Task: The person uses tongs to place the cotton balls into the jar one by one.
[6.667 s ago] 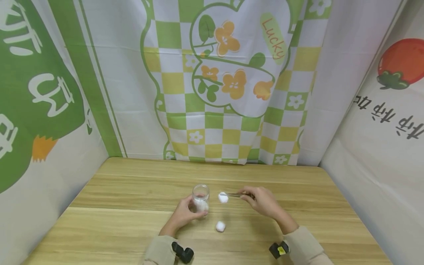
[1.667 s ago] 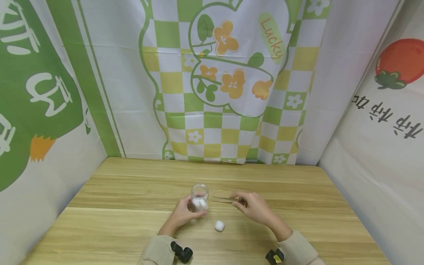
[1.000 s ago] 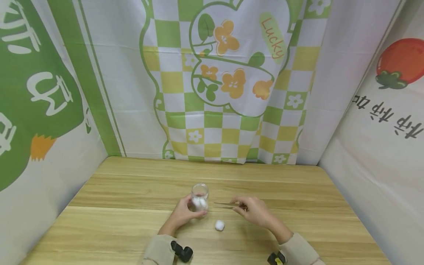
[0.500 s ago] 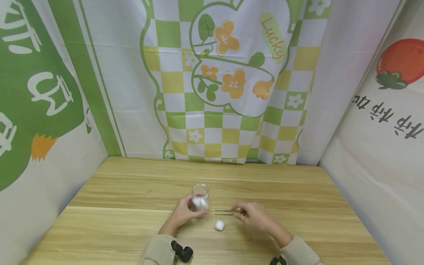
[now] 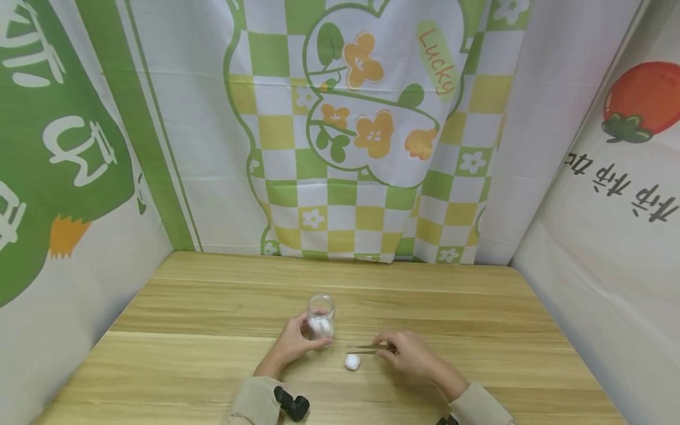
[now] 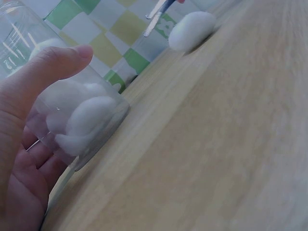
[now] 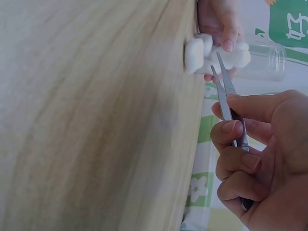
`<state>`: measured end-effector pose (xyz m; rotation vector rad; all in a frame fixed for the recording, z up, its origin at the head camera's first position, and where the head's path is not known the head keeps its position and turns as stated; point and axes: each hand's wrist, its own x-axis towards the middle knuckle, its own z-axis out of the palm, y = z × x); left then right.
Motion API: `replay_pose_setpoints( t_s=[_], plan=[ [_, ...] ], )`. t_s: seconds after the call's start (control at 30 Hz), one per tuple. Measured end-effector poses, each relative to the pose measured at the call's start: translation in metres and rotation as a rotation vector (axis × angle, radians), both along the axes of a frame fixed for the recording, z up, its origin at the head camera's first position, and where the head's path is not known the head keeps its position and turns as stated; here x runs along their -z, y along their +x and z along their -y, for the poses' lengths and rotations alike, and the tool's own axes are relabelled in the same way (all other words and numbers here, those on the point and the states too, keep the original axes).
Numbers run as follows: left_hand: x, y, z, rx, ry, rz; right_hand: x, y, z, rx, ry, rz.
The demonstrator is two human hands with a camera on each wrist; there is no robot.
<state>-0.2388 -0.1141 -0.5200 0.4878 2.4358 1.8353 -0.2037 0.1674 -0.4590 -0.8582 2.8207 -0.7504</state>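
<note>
My left hand point(image 5: 292, 347) grips a clear open-topped glass jar point(image 5: 321, 305) standing on the table, thumb on the near side. Several white cotton balls point(image 6: 91, 115) lie inside, heaped in its lower part in the left wrist view. One loose cotton ball point(image 5: 352, 362) rests on the tabletop to the right of the jar and nearer the person. My right hand point(image 5: 413, 354) pinches metal tweezers point(image 7: 222, 94) between thumb and fingers. Their tips are apart and hold nothing, just beyond the loose ball in the head view.
The wooden table point(image 5: 212, 295) has its far edge against a checked green, yellow and white curtain point(image 5: 340, 206). Printed cloth walls point(image 5: 584, 248) close in the left and right sides. Black wrist cameras point(image 5: 292, 404) sit at the beige cuffs.
Earliest, the tweezers held a cotton ball beside the jar; that ball is gone from the tips and the jar looks fuller. Since then the right hand has moved nearer the person, toward the loose ball.
</note>
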Motion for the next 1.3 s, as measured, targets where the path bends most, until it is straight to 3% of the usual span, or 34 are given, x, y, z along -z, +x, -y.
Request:
replay_pose_setpoints(
  t_s=[0.63,1.03,1.3],
  plan=[
    [0.0014,0.0000,0.0018,-0.004,-0.013,-0.019,0.0053,0.0010,-0.0022,0.000,0.033,0.067],
    [0.0013,-0.0002,-0.0001,-0.004,-0.017,-0.031,0.0062,0.0029,0.0012,-0.024,0.082,-0.076],
    [0.0003,0.0002,-0.0003,-0.011,-0.013,-0.014,0.0042,0.0051,0.0026,-0.014,0.089,-0.091]
  ],
)
